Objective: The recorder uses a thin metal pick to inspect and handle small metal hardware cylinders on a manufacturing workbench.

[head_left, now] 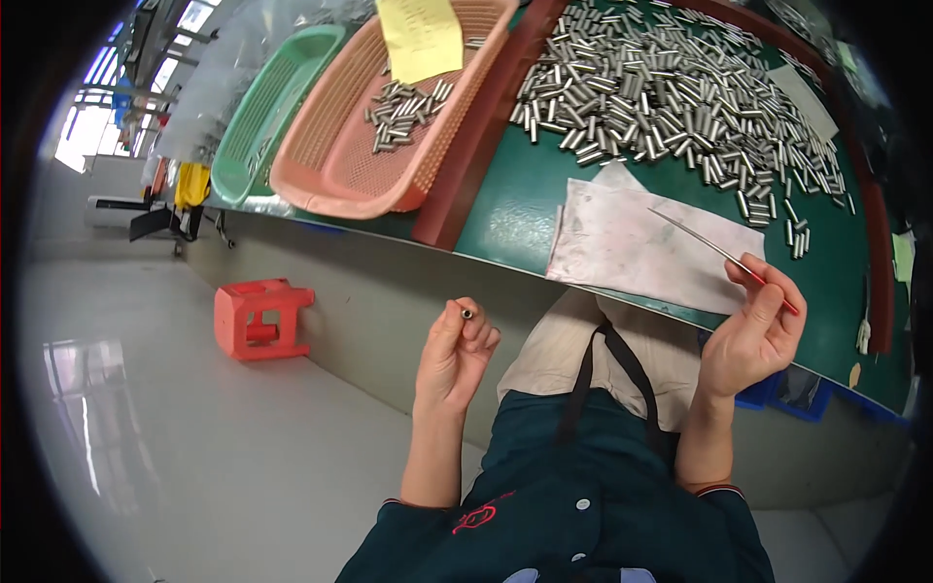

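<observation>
Pinched between the thumb and fingers of my left hand (453, 355) is a small metal tube (467, 314), its open end showing. That hand is raised in front of the table's near edge. My right hand (758, 325) grips the red handle of a thin needle file (695, 233), whose grey blade points up and left over a stained white cloth (641, 243). The tube and the file are well apart. Beyond the cloth, a large heap of short metal tubes (661, 87) is spread over the green tabletop (505, 214).
At the left end stand a pink plastic basket (350, 189), with several metal tubes (403, 117) and a yellow paper (423, 44), and a green basket (233, 175). Dark red wooden strips (466, 175) border the work surface. A red stool (258, 321) stands on the floor at left.
</observation>
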Demonstrator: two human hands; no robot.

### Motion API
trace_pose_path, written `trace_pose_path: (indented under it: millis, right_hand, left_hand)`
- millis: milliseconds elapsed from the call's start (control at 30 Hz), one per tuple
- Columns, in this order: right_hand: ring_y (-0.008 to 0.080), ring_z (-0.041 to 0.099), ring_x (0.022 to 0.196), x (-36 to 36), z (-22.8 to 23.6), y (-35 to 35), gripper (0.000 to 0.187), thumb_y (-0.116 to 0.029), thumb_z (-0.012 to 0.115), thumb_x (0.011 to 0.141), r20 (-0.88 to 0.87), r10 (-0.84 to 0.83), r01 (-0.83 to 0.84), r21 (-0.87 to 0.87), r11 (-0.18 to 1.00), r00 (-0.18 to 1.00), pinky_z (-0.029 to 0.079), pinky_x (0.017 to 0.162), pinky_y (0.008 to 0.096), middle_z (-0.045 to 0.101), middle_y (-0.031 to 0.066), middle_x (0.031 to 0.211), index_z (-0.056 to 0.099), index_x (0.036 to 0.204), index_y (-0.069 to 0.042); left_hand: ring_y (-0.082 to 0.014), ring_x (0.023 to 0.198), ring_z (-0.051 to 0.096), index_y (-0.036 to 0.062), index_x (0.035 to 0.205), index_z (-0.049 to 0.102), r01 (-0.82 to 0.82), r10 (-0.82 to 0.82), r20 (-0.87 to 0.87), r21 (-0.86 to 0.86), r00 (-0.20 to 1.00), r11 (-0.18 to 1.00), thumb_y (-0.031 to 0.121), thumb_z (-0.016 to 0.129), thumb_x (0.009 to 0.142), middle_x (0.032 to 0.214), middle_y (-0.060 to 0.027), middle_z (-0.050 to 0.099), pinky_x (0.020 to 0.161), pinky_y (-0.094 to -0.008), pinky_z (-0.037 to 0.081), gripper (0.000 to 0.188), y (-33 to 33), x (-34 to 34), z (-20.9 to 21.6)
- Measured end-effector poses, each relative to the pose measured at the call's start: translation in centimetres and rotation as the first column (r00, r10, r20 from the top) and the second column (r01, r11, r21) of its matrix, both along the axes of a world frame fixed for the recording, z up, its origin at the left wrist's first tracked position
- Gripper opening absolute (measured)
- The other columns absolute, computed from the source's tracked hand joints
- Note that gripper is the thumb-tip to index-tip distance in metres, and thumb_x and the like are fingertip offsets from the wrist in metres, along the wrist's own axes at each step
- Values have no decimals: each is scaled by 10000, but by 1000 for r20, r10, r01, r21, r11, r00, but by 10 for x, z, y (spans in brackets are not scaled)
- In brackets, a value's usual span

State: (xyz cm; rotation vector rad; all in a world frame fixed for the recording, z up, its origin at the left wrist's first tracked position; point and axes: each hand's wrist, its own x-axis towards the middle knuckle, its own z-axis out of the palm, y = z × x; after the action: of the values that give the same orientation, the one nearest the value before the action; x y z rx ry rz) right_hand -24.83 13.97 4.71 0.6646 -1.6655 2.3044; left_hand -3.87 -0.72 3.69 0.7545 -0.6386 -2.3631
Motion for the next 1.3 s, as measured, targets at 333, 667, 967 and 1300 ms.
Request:
trace_pose_path:
  millis: [333, 667, 967, 1300]
  right_hand:
    - [243, 585, 783, -2, -3, -2, 179, -85, 397, 900, -37, 17, -15, 45, 999, 999, 527, 672, 334, 568, 194, 875, 474, 957, 66]
    - [255, 579, 765, 2, -6, 4, 200, -147, 340, 924, -99, 30, -34, -30, 999, 995, 519, 667, 353, 558, 206, 884, 433, 970, 24]
    - [317, 603, 632, 77, -3, -17, 170, -214, 367, 914, -290, 652, -625, 190, 757, 701, 522, 558, 396, 573, 222, 783, 358, 945, -46]
    - [329, 626, 689, 89, -14, -36, 77, -90, 410, 882, -347, 738, -626, 389, 675, 580, 522, 551, 348, 594, 215, 831, 367, 925, -42]
  left_hand:
    - [-70, 536, 295, 40, 815, 510, -22, 28, -26, 198, 999, 980, 269, 457, 893, 609, 28, 339, 542, -205, 277, 248, 6, 11, -22]
    - [-84, 546, 343, 43, 818, 502, -99, 105, 197, -38, 975, 994, 259, 449, 897, 605, 14, 402, 563, -229, 305, 237, 11, 10, -22]
    - [-81, 565, 381, 36, 864, 513, -102, 106, 205, -32, 973, 994, 244, 485, 880, 624, 13, 442, 585, -225, 319, 210, 16, 23, -27]
    - [-83, 564, 392, 42, 873, 526, -139, 136, 206, 1, 969, 990, 255, 490, 876, 621, 14, 453, 587, -231, 326, 216, 19, 29, -30]
